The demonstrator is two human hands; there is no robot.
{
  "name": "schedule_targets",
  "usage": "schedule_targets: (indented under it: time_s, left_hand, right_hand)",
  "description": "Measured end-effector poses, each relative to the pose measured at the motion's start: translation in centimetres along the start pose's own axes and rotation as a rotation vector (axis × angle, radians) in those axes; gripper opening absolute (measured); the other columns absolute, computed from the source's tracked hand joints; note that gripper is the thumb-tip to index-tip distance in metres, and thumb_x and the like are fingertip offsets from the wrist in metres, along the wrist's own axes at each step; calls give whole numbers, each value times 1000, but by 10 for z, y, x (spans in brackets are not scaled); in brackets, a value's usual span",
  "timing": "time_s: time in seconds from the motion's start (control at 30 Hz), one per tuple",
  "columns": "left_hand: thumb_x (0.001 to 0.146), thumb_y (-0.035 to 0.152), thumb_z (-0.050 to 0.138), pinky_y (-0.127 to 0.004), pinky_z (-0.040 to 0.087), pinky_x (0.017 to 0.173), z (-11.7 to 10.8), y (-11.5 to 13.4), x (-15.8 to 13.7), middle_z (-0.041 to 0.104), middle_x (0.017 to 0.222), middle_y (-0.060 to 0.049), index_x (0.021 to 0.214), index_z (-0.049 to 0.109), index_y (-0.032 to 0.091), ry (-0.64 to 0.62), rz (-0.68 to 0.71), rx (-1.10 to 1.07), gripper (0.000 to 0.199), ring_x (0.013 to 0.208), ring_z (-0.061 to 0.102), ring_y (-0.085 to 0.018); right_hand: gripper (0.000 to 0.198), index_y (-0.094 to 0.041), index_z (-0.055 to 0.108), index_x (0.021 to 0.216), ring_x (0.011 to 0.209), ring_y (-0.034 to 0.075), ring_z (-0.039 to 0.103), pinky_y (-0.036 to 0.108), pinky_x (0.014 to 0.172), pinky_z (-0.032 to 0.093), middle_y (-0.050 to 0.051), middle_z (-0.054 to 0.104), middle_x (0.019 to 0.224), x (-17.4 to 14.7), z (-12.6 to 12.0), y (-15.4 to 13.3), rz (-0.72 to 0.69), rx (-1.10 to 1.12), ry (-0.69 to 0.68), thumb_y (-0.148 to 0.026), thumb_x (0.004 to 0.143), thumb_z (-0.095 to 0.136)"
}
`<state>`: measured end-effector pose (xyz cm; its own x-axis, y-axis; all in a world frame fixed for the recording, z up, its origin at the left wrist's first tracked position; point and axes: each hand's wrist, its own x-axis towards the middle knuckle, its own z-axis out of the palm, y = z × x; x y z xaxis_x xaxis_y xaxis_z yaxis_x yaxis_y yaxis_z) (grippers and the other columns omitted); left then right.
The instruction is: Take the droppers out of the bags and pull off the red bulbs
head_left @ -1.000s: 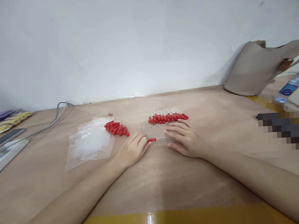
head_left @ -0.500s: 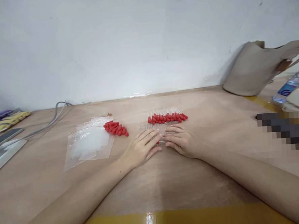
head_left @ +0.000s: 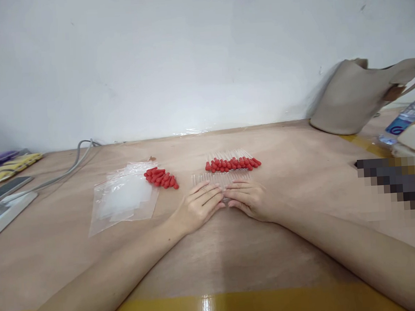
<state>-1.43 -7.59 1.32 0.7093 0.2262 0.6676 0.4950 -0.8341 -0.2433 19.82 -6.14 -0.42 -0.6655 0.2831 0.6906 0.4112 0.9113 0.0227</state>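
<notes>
My left hand (head_left: pixel 201 207) and my right hand (head_left: pixel 248 200) lie low on the table, fingertips nearly meeting. Between the tips shows a bit of a clear tube (head_left: pixel 225 200), with the fingers and thumb of my right hand closed on it. My left fingers are pressed together over a small red rubber bulb, now hidden under them. Just beyond the fingers lies a row of bare clear dropper tubes (head_left: pixel 203 177), partly covered by both hands. Behind that row is a row of droppers with red bulbs (head_left: pixel 232 164). A pile of loose red bulbs (head_left: pixel 161 177) sits to the left.
Clear plastic zip bags (head_left: pixel 122 200) lie left of the bulbs. A grey cable (head_left: pixel 68 173) runs to a white power strip (head_left: pixel 12 214) at the far left. A beige bag (head_left: pixel 348 97) stands at the back right, near a water bottle (head_left: pixel 405 117).
My fingers have drawn closer together, and the red bit seen by my left fingertips is now covered. Both hands have barely shifted; the rows and the pile look the same.
</notes>
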Motion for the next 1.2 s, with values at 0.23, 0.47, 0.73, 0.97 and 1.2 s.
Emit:
schedule_targets:
  time_s: [0.23,0.47,0.73,0.97,1.2]
  left_hand:
    - [84,21,53,-36,45,96,-2,0,0,67,102,-7,97,59,14,-34,35,21,15,100,60,-17]
    - [84,20,52,-37,42,99,-6,1,-1,67,101,-7,96,59,14,-65,30,-11,14,101,60,-17]
    - [84,19,52,-37,41,98,-10,2,-2,67,100,-6,94,58,14,-79,8,-49,13,100,60,-16]
    - [85,19,50,-35,42,97,-12,3,-3,68,98,-5,94,58,16,-80,-19,-79,12,99,61,-15]
    - [86,21,50,-33,43,96,-11,3,-5,68,100,-5,94,58,17,-73,0,-83,12,99,61,-14]
  right_hand:
    - [21,-14,58,105,97,17,61,32,89,50,7,67,100,-1,-2,-2,-80,24,56,-17,85,51]
    - [20,-12,58,102,98,17,61,33,92,49,9,68,94,-1,-7,-6,-151,-47,81,-16,83,52]
    - [18,-12,59,101,100,17,60,33,93,49,9,68,97,-1,-13,-8,-214,-141,73,-16,84,52]
    - [22,-13,58,105,105,18,58,35,94,49,10,66,102,-5,-18,-9,-225,-158,47,-14,84,52]
    - [27,-11,56,110,108,19,56,37,94,49,10,66,103,-6,-25,-12,-245,-125,51,-11,83,51]
